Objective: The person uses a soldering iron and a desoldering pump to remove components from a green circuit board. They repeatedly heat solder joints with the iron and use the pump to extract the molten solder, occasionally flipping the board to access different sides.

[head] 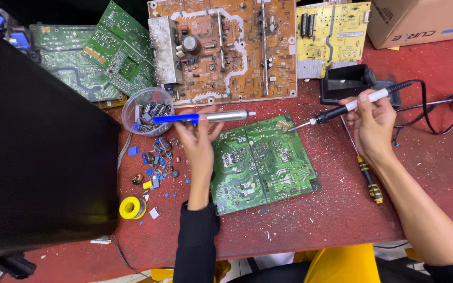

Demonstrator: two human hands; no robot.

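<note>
A green circuit board (260,165) lies solder side up on the red table in front of me. My left hand (197,139) grips a desoldering pump (205,118) with a blue plunger and silver barrel, held level above the board's far left corner, nozzle pointing right. My right hand (373,123) holds a soldering iron (349,106) by its white and black handle. Its tip hovers at the board's far right corner, close to the pump's nozzle.
A clear cup of removed parts (147,111) and several loose components (155,160) sit left of the board. A yellow solder spool (131,207) lies nearer. Larger boards (224,50) fill the back. An iron stand (348,83), a screwdriver (369,179) and a cardboard box (420,21) sit right.
</note>
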